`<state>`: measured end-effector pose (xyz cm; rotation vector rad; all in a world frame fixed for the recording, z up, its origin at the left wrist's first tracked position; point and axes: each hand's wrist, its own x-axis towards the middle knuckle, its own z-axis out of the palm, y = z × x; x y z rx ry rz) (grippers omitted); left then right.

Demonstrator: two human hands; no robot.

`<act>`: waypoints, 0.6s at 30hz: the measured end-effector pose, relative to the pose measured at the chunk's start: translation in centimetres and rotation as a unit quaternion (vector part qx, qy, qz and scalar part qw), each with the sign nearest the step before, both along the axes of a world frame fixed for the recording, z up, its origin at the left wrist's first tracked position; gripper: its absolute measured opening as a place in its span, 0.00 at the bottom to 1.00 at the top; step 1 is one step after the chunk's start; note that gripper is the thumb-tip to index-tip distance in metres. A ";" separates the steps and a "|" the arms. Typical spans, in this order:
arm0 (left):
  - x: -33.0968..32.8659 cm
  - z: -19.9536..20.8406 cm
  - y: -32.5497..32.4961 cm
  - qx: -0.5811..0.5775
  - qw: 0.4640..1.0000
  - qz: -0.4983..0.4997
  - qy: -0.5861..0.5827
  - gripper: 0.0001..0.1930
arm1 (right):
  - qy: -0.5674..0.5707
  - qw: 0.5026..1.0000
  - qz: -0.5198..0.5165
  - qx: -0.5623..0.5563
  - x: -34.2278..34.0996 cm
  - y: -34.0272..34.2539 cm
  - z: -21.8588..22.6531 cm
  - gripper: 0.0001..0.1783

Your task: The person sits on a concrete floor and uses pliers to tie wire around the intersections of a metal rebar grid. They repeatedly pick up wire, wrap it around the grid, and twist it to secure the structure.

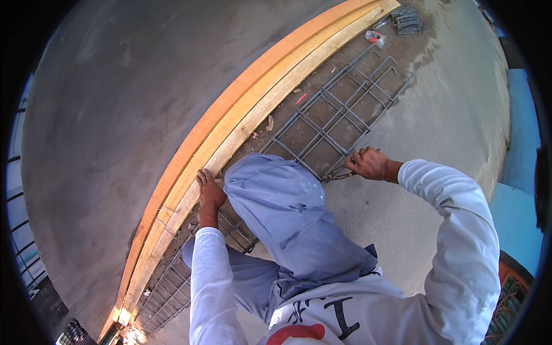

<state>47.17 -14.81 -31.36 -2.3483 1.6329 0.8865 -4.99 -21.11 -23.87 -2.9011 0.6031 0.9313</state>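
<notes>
Head view: rebar cage (344, 108) lies on ground, running past and partly hidden by person's bent leg (282, 195). Right hand (371, 164) closed around pliers (340, 175), their head at cage's near right edge, beside leg; whether they bite wire, cannot tell. Left hand (210, 195) on innermost of planks (241, 135), left of cage; fingers bent at plank edge, back of hand up; whether it grips, cannot tell. Beyond cage's far end: plastic bag (375, 38), pile of bent bars (409, 20). Left of cage: red strip (301, 98). Right of cage: concrete floor (443, 109).
</notes>
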 end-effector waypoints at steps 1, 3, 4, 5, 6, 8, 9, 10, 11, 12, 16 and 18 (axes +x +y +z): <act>-0.2 0.1 -0.1 0.001 1.000 0.002 0.000 0.50 | -0.002 1.000 -0.009 -0.006 -0.3 0.3 -0.1 0.19; 0.3 -0.2 0.4 0.000 1.000 0.016 -0.006 0.50 | -0.011 1.000 -0.017 -0.022 0.4 1.0 0.0 0.19; 0.6 -0.4 0.5 -0.001 1.000 0.017 -0.004 0.50 | -0.011 0.994 -0.109 0.030 0.9 2.2 0.1 0.19; 0.9 -0.6 0.5 -0.002 1.000 0.018 -0.001 0.50 | -0.010 0.977 -0.199 0.081 1.5 3.9 0.4 0.18; 1.0 -0.9 0.5 -0.002 1.000 0.019 0.002 0.50 | -0.008 0.949 -0.287 0.132 1.7 5.2 0.5 0.17; 0.8 -1.5 0.4 -0.008 1.000 -0.010 -0.028 0.49 | -0.052 0.874 -0.412 0.251 0.9 7.1 -1.7 0.12; 0.1 -2.0 -0.4 -0.015 0.999 -0.030 -0.036 0.48 | -0.073 0.824 -0.475 0.301 0.2 7.4 -2.0 0.10; -0.5 -2.0 -0.4 -0.008 0.999 -0.026 -0.037 0.48 | -0.034 0.731 -0.559 0.390 -0.5 7.9 -2.3 0.08; -0.8 -2.4 -0.5 -0.007 0.999 -0.030 -0.032 0.47 | -0.003 0.616 -0.636 0.465 -0.7 7.8 -2.0 0.08; 4.5 -4.5 2.1 -0.026 0.992 -0.071 -0.102 0.46 | 0.020 0.510 -0.666 0.544 2.2 6.3 -1.6 0.09; -0.3 -4.1 0.2 0.019 0.998 -0.058 -0.022 0.52 | -0.002 0.454 -0.705 0.545 -0.5 7.6 -0.4 0.18; 2.1 -4.7 0.9 -0.005 0.998 -0.057 -0.027 0.53 | -0.005 0.555 -0.677 0.483 0.5 7.2 0.8 0.24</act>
